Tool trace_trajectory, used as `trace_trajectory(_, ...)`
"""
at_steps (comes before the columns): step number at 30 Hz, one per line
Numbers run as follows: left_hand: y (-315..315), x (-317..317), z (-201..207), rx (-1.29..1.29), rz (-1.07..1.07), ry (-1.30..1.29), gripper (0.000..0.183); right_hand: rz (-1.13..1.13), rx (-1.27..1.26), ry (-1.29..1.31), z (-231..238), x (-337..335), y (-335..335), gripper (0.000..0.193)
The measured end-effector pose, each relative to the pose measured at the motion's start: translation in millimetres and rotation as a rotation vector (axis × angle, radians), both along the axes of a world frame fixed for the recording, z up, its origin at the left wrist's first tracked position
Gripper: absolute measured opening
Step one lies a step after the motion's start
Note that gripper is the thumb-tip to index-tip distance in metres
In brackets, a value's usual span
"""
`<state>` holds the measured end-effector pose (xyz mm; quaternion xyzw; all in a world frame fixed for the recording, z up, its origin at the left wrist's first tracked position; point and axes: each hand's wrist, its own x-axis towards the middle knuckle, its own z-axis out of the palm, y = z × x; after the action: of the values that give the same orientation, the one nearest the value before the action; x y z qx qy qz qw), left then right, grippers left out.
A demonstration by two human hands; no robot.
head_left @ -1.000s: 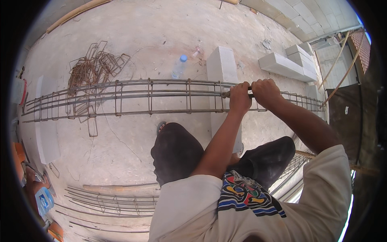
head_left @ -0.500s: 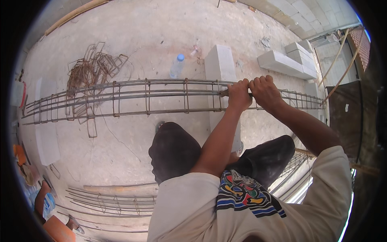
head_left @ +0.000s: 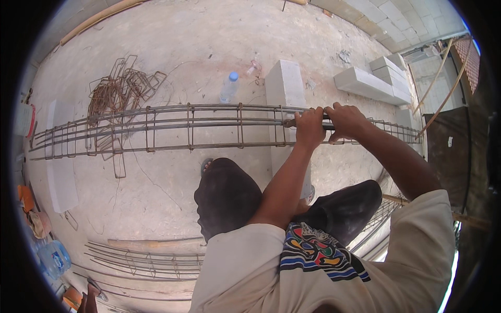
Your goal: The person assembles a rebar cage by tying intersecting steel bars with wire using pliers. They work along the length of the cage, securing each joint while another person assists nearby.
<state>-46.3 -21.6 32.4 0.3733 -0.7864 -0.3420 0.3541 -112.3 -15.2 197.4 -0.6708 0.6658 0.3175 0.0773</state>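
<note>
A long rusty rebar cage (head_left: 172, 128), made of straight bars and square stirrups, runs across the view at waist height. It rests on a white concrete block (head_left: 284, 88). My left hand (head_left: 309, 128) is closed around a top bar of the cage near a stirrup. Right beside it, my right hand (head_left: 347, 121) grips the same bar. A small dark tool tip may show between the fists, but I cannot tell what it is. Below the cage are my knees in dark trousers.
A pile of loose bent stirrups (head_left: 122, 88) lies behind the cage at left. A plastic water bottle (head_left: 228, 87) stands near the block. More white blocks (head_left: 370, 83) lie at the far right. Another rebar cage (head_left: 141, 261) lies on the floor near my feet.
Both hands stay on the same spot of the cage, with only small shifts of the wrists. The view has tilted slightly.
</note>
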Motion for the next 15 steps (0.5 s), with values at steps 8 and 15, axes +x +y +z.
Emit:
trace_trajectory(8,6,4,15,0.144,-0.078,0.047,0.039,0.066,0.005,-0.027,-23,-43,14,0.025)
trace_trajectory(15,27,8,-2,0.032,-0.039,-0.044,0.036,-0.627,0.434,-0.307,3,-29,-1,0.043)
